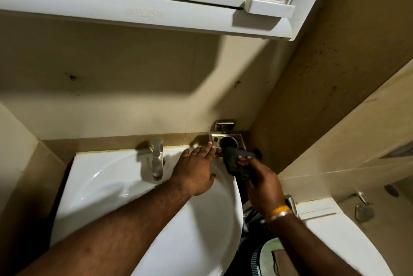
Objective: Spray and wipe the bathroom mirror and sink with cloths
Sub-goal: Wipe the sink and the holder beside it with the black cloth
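Head view: my left hand lies flat, fingers straight, on the sink rim, at 3 o'clock of the tap. My right hand pinches a dark cloth against the metal holder.

White sink, chrome tap, a black cloth, beige wall tiles, and an orange wristband; the cabinet frame is white.
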